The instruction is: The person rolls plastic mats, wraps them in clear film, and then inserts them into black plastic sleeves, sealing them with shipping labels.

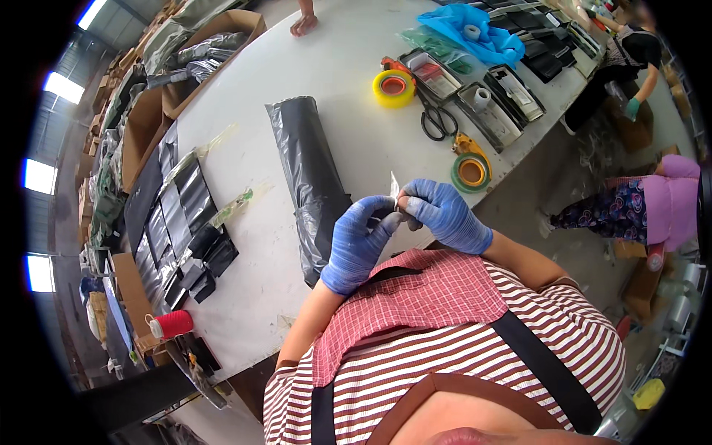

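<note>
Both my hands wear blue gloves with bare fingertips and meet over the table's front edge. My left hand [354, 246] pinches the lower end of a small white strip [394, 184], which points up between the fingers. Against it, the fingertips of my right hand [450, 217] are also closed on the strip. What kind of strip it is, I cannot make out. Just left of my hands lies a long bundle wrapped in shiny black plastic [305, 159], its near end partly behind my left hand.
Right of the bundle lie yellow tape [394, 88], black scissors [438, 121], a tape dispenser [470, 169] and open trays [486, 115]. Flat black packets [170, 222] and red thread [172, 324] are at left. Another person's hand [303, 26] rests on the far table edge; two people stand at right.
</note>
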Tool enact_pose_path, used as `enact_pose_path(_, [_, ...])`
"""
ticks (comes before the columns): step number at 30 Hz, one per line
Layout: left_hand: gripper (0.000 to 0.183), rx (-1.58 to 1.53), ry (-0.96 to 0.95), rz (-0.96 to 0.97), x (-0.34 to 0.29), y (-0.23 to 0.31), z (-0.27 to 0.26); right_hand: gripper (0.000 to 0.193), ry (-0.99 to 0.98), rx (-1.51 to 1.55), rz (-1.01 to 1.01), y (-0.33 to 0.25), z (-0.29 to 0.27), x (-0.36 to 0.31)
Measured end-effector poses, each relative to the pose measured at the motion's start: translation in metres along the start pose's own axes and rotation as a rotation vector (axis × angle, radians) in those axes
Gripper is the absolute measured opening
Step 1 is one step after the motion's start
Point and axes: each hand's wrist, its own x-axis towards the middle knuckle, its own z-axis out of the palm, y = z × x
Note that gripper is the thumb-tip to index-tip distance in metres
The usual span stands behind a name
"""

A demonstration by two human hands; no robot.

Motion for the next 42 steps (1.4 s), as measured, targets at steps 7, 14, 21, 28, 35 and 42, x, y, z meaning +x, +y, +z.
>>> enact_pose_path(7, [0.021,-0.307,0.016,-0.045,-0.005,-0.010,-0.003,0.018,0.013,-0.169,-0.085,0.000,0.012,0.003])
enact_pose_path(14, [0.018,-0.302,0.006,-0.096,-0.003,-0.014,-0.011,0.011,0.039,-0.455,-0.298,0.000,0.017,0.006])
enact_pose_path(21, [0.019,-0.350,-0.014,-0.202,0.003,-0.009,-0.023,0.010,0.064,-0.588,-0.410,0.009,0.022,0.015])
enact_pose_path(28, [0.017,-0.501,-0.001,-0.375,0.024,-0.025,-0.052,0.008,0.147,-0.848,-0.324,0.024,0.000,0.015])
enact_pose_path(35, [0.010,0.620,0.137,0.347,0.082,-0.085,-0.156,0.014,0.545,-1.177,0.134,0.085,-0.116,-0.042])
enact_pose_path(42, [0.016,1.126,0.049,0.662,0.113,-0.132,-0.228,0.027,0.642,-1.326,0.671,0.209,-0.213,-0.166])
